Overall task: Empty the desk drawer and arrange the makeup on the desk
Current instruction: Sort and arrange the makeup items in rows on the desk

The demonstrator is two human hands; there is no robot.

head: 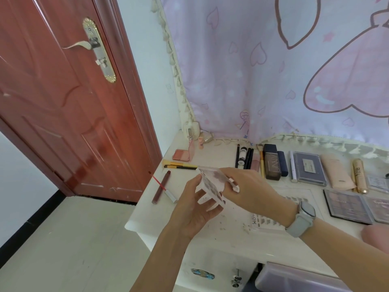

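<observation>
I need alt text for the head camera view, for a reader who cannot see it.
Two hands, the left hand and the right hand with a grey wristwatch, hold a clear plastic eyeshadow palette above a white desk. Behind them, makeup lies in a row below a lilac cartoon curtain; a red-brown door stands at left.

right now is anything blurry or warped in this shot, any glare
Head view: wide-angle bend curves the door and desk edge; the clear palette between left hand and right hand is slightly smeared; soft sheen on the door, no harsh glare; light even, shadows faint.
</observation>
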